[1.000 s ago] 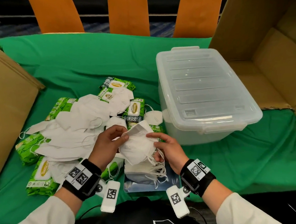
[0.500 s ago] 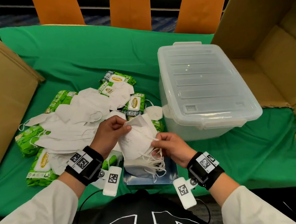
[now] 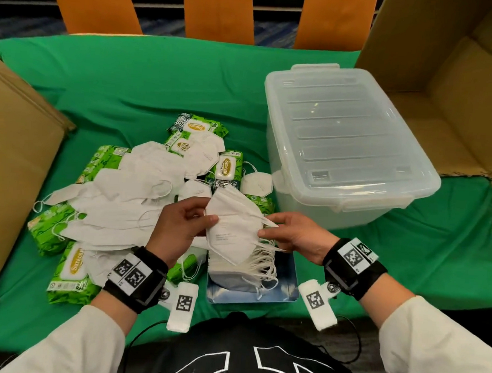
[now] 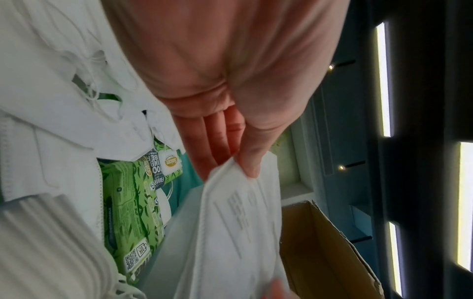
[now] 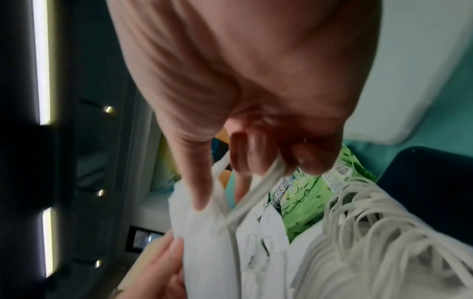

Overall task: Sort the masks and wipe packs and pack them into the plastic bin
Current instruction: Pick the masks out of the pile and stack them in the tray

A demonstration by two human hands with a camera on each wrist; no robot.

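Both hands grasp one folded mask: left hand pinching its edge, right hand its opposite side. Judged light, limp, non-fragile; best held by the flat body, since the ear loops look prone to tangling.

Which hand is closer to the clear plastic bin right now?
Right. The right hand pinches the mask just in front of the plastic bin. The left hand holds the mask's other side, farther away.

Loose masks hide most wipe packs; the bin's contents are unclear.
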